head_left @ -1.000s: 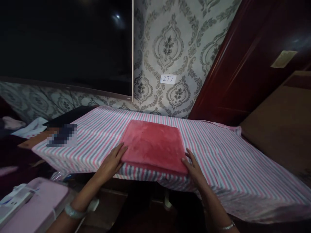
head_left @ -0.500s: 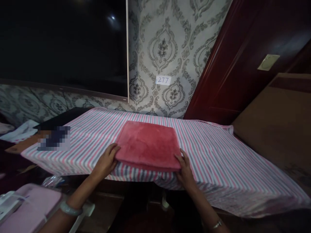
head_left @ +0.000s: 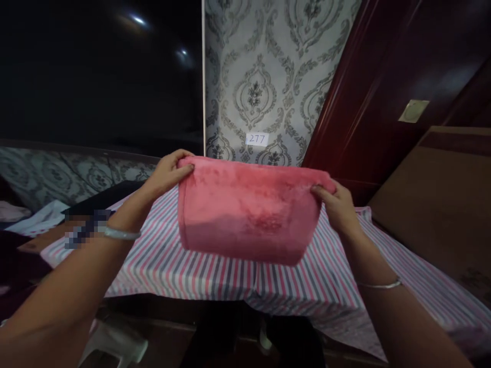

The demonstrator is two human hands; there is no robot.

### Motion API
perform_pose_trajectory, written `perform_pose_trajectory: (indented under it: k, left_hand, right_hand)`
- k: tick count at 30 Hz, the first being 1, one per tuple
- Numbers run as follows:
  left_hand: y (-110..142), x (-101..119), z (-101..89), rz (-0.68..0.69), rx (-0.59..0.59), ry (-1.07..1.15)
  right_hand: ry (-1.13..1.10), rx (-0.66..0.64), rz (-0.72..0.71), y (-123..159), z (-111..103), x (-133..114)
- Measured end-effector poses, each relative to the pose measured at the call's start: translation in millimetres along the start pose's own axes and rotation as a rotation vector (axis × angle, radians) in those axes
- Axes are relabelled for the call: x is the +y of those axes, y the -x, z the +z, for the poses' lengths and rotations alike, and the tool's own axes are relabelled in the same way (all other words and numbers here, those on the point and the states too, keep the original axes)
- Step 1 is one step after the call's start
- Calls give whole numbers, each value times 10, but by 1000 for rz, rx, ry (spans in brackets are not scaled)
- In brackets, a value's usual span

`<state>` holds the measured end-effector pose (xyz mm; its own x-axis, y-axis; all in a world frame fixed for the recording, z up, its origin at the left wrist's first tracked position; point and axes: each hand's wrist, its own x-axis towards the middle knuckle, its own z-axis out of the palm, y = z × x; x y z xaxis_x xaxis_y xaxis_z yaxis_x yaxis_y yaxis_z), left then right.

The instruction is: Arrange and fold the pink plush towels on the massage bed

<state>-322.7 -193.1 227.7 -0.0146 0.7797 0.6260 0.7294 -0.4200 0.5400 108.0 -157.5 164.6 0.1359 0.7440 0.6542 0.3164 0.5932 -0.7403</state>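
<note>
A folded pink plush cloth (head_left: 249, 214) hangs between my two hands, its near face turned toward me. Its top left corner is pinched by my left hand (head_left: 172, 171), thumb in front and fingers behind. At the top right corner my right hand (head_left: 337, 202) grips it the same way. Beneath lies a table cover (head_left: 222, 276) with pink, grey and white stripes. The cloth's lower edge hangs in front of the cover; whether it touches the cover I cannot tell.
A large dark screen (head_left: 99, 76) is on the wall at left. A paper label (head_left: 257, 139) marked 277 sticks to the patterned wallpaper. A brown box-like panel (head_left: 437, 204) stands at right. Below at left is a white plastic stool (head_left: 118, 340).
The cloth lay flat on the striped cover before. Both hands have lifted it by its corners, up and away from the cover, and it now hangs with its face toward me.
</note>
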Motion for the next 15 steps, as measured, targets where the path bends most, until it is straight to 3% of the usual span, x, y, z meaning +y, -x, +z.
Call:
perform_pose_trajectory:
  k: [4,9,12,15]
  left_hand:
    - [-304,-220,182,-177,-168,273]
    - [-148,-721,830,-524,-337,391]
    - [56,-913,1248,-624,-350,293]
    - [123,-1045,1496,-665,-334,162]
  right_hand:
    - [-180,-37,308,-278,39,226]
    - [-121,-215,731,-111,418,824]
    - [73,-231,819,91,664,1133]
    - [268,-241,791,161,789,1319]
